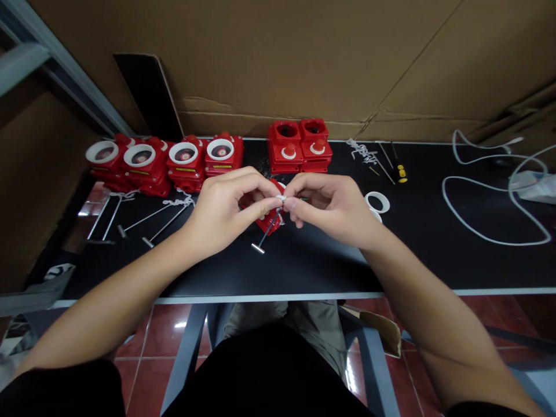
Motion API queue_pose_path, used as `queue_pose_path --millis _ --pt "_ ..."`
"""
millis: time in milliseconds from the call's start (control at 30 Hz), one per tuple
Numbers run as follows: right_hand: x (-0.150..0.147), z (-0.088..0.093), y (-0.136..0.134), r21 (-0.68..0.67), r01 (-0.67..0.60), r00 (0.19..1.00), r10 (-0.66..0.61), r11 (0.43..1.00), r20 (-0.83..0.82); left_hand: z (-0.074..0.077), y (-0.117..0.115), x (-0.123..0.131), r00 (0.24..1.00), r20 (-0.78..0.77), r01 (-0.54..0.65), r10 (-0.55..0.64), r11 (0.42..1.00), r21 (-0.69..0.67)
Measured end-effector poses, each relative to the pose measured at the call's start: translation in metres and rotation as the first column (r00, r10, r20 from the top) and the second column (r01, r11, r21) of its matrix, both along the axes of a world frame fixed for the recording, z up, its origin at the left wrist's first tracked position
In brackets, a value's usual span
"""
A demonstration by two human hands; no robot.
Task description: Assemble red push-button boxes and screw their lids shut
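Left hand: fingers curled, thumb and forefinger pinching a white bit.
Right hand: meets the left fingertip to fingertip, pinching the same white bit.
White bit: tiny, mostly hidden by the fingertips, sitting at the top of a pin.
Pin: thin grey metal, slanting down from the fingertips towards the person, ending in a short crossbar just above the bench.
Red box: under the hands, largely hidden.
Beyond the hands: two red boxes.
Left of the hands: a row of red boxes and loose pins.
Right of the hands: a white ring, then a cable.
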State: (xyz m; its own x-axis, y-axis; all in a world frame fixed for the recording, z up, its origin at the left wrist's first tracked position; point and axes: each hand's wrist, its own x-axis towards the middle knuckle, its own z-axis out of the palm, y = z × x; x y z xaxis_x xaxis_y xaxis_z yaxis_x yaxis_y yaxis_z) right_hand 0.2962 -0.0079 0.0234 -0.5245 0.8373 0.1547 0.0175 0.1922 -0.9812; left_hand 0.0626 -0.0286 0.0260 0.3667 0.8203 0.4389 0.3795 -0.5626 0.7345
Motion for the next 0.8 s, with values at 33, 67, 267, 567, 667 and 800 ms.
queue_pose_path --millis 33,67,267,567,667,800 --pt "0.0003 0.0009 0.0006 -0.036 -0.01 1.0 0.01 0.999 -0.002 0.0002 0.0001 -0.0001 1.0 -0.004 0.002 -0.002 1.0 0.01" --pt "0.0005 0.0015 0.0012 -0.061 -0.019 1.0 0.018 0.998 -0.007 0.0005 0.0001 -0.0002 1.0 -0.007 0.004 -0.004 1.0 0.02" --pt "0.0003 0.0012 0.0038 -0.119 -0.07 0.997 0.065 0.99 -0.047 0.0008 -0.0001 -0.0011 0.999 -0.04 0.02 -0.015 0.994 0.109" --pt "0.0023 0.0054 0.0049 -0.179 -0.087 0.996 0.08 0.98 -0.046 -0.0067 0.0038 -0.0057 0.981 -0.185 0.02 0.057 0.921 0.389" --pt "0.0015 0.0048 0.0057 -0.238 -0.093 0.994 0.076 0.967 -0.081 -0.0077 0.0036 -0.0086 0.971 -0.223 0.027 0.09 0.882 0.47" --pt "0.0001 0.0012 0.006 -0.301 -0.089 0.992 0.058 0.949 -0.111 -0.0062 0.0013 -0.0097 0.968 -0.234 0.035 0.096 0.866 0.498"
